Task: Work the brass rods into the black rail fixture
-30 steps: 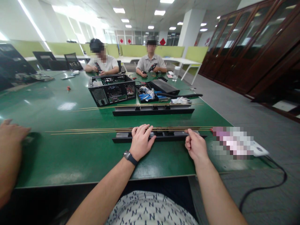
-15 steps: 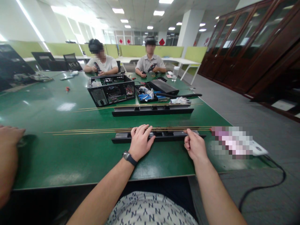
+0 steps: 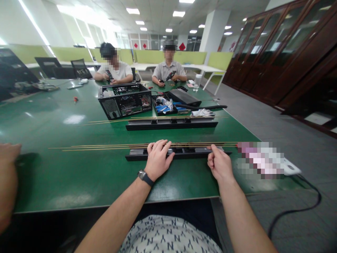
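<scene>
My left hand (image 3: 157, 157) lies palm down with fingers stretched over several thin gold-coloured rods (image 3: 102, 146) that run side by side across a black rail (image 3: 188, 155). It is touching the rods near the rail's left half. Over the rail's right part, my right hand (image 3: 220, 163) is closed with thumb and index finger in a pinch at one thin rod. The fingers partly hide that grip. To the left, the rods stick out far past the rail; their right ends reach a blurred-out patch (image 3: 259, 158).
Behind lies a second black rail (image 3: 171, 125) with more thin rods. Farther back are an open computer case (image 3: 125, 102), a tray with gloves (image 3: 164, 105) and a white glove (image 3: 202, 113). Another person's hand (image 3: 10, 153) rests at far left. Two people sit opposite.
The left end of the nearest rod has shifted slightly right. My hands have barely moved. The other person's hand at far left has drawn back toward the left.
</scene>
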A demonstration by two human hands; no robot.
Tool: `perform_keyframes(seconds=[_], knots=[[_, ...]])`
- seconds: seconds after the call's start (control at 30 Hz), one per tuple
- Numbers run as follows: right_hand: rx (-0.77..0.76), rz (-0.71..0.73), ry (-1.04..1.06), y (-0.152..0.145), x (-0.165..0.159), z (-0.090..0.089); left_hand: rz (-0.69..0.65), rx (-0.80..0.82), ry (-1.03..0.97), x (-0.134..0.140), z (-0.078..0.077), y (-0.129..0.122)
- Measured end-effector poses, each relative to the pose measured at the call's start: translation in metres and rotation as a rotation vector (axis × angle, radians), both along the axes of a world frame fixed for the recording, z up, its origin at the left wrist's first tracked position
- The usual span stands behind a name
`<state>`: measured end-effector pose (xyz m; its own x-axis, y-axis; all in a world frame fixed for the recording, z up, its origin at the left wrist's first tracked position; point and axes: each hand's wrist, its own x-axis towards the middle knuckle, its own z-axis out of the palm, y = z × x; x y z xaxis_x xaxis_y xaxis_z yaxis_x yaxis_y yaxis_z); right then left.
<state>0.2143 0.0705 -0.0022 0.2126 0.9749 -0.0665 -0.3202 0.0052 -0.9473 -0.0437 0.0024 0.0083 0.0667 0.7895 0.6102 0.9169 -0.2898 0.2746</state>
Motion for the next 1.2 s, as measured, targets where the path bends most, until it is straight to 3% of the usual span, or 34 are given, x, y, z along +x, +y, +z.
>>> perform_keyframes(seconds=[0.37,0.63,0.87,1.2], knots=[[-0.012,-0.104,0.091,0.0030,0.0007,0.0004,-0.004,-0.001,0.001,0.0003,0.0015,0.0000],[0.014,-0.027,0.009,0.0019,0.0002,-0.0025,0.005,0.008,0.006,0.0004,0.0002,0.0006],[-0.009,-0.073,0.058,0.0018,0.0013,-0.0006,-0.001,0.017,0.007,0.0000,-0.0002,0.0001],[-0.014,-0.035,0.013,0.0027,0.0006,0.0016,-0.001,0.012,-0.003,-0.0002,-0.0005,0.0008]])
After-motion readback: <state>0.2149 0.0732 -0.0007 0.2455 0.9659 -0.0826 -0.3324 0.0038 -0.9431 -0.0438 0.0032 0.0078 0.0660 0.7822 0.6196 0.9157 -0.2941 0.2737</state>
